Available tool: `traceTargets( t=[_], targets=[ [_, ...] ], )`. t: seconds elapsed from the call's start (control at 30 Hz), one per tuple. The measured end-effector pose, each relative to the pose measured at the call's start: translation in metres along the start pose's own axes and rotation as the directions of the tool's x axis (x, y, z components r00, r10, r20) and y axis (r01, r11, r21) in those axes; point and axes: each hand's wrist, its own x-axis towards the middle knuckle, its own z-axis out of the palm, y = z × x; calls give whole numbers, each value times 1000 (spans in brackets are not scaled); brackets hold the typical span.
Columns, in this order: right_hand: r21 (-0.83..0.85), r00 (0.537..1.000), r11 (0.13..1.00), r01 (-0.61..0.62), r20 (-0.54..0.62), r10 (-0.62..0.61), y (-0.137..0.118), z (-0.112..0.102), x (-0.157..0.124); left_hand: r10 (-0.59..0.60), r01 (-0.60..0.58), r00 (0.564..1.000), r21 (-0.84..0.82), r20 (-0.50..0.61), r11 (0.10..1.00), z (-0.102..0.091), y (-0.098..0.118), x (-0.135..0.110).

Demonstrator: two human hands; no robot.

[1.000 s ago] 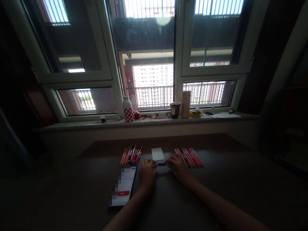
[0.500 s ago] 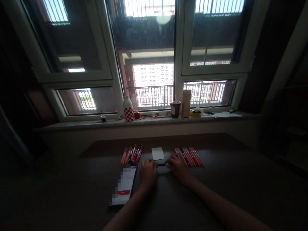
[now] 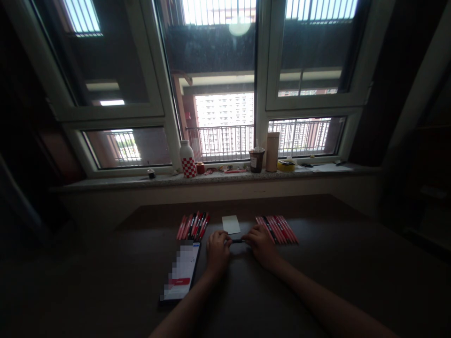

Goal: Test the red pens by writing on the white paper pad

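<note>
Counter [image 3: 243, 291]: dk brown, faint sheen. Rm dim, lit via window [image 3: 214, 51] at 12 o'clock; stone sill [image 3: 164, 180] under it. Pen [image 3: 238, 241], qty 1: slim, dk/blk, crosswise on 9–3 line betw. both hands; can't tell if touching surface. L hand [image 3: 217, 249]: fingers closed on 9 o'clock end. R hand [image 3: 261, 245]: fingers closed on 3 o'clock end. From there: wht note [image 3: 230, 225] at 12; red/blk row A [image 3: 193, 227] at 10; red/blk row B [image 3: 278, 228] at 2; phone [image 3: 183, 270] at 8.
</note>
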Motion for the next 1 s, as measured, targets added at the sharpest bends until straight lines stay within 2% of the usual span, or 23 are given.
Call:
traceTargets(
  t=[0.3, 0.53, 0.8, 1.0],
  targets=[
    [-33, 999, 999, -19, 48, 20, -8, -5, -1, -14, 15, 1000, -20, 10, 1000, -2, 3, -1],
    [-38, 994, 993, -111, 2, 111, -11, -6, -1, -11, 11, 1000, -39, 6, 999, -2, 2, 0],
    [-88, 1000, 996, -30, 2, 30, -10, -5, -1, -8, 8, 1000, -33, 4, 999, -2, 3, -2],
    [-143, 1000, 989, -23, -9, 22, -8, -3, -1, 0, 0, 1000, -12, 6, 1000, -2, 4, -2]
  ],
)
